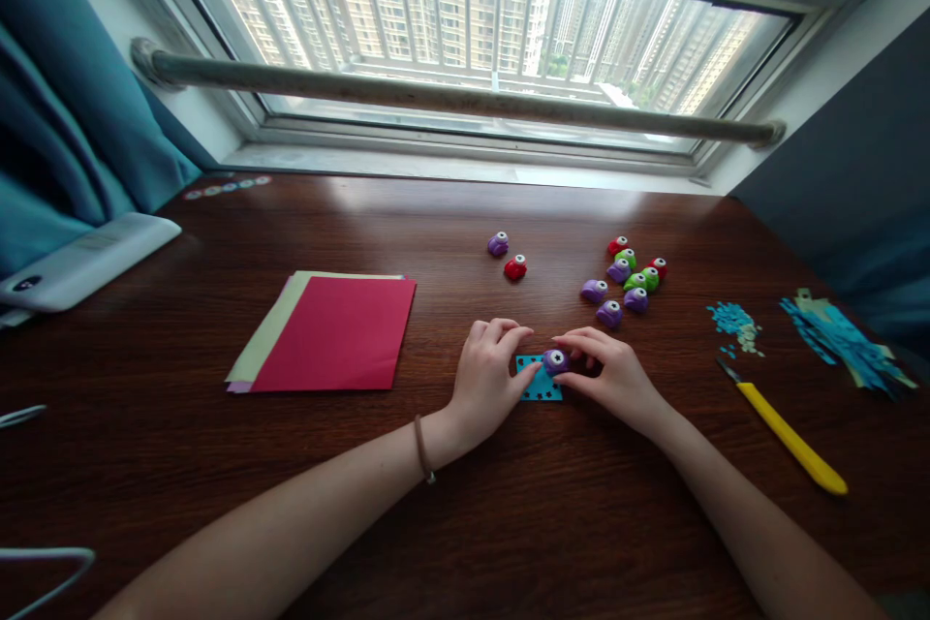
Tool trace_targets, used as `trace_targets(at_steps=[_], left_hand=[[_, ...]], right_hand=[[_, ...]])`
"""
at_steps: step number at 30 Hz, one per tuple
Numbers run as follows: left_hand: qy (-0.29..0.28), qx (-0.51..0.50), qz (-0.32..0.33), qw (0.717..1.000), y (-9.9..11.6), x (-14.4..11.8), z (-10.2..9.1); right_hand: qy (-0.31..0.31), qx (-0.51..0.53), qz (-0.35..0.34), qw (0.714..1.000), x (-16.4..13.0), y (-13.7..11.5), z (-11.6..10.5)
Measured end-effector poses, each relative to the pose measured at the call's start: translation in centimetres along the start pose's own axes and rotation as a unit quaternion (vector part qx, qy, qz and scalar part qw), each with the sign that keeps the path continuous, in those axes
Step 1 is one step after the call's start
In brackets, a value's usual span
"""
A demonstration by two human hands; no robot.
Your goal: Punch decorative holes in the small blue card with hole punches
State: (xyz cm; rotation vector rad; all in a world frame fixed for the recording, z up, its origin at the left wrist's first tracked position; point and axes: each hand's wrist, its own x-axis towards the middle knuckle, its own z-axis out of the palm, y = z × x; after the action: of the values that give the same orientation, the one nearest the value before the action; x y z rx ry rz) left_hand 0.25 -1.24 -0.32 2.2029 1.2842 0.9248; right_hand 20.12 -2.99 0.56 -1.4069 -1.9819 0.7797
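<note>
A small purple paper punch [556, 361] sits on a turquoise paper strip [539, 386] dotted with punched holes, on the dark wooden table [450, 504]. My right hand [606, 373] grips the punch from the right, fingers curled around it. The fingertips of my left hand [488, 380] press down the strip's left end. Both hands meet at the table's middle.
Several purple, green and red punches [626, 279] cluster behind my right hand; a purple one [498, 244] and a red one [515, 267] stand apart. A red-topped paper stack [330, 331] lies left. A yellow craft knife [789, 434], turquoise confetti [735, 322] and paper scraps [843, 339] lie right.
</note>
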Motion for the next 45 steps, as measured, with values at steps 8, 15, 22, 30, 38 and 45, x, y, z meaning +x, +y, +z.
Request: trace_targets(at_steps=[8,15,22,30,38,45], left_hand=[[-0.017,0.1,0.133,0.986,0.8,-0.9,-0.1],[-0.057,0.186,0.17,0.966,1.0,-0.9,-0.2],[-0.135,0.268,0.255,0.919,1.6,-0.3,-0.4],[-0.132,0.342,0.315,0.875,2.1,-0.2,-0.3],[-0.132,0.319,0.335,0.877,2.1,0.3,-0.5],[-0.133,0.318,0.342,0.874,2.2,0.3,-0.3]], right_hand=[[0.038,-0.024,-0.039,0.998,-0.2,-1.1,-1.0],[-0.038,-0.269,-0.14,0.952,-1.0,-2.5,-0.9],[-0.083,-0.344,-0.118,0.928,-1.4,-3.3,-0.3],[-0.087,-0.374,-0.115,0.916,-1.3,-3.7,-0.1],[-0.084,-0.385,-0.11,0.913,-1.3,-3.6,0.1],[-0.062,-0.381,-0.116,0.915,-1.4,-3.4,0.5]])
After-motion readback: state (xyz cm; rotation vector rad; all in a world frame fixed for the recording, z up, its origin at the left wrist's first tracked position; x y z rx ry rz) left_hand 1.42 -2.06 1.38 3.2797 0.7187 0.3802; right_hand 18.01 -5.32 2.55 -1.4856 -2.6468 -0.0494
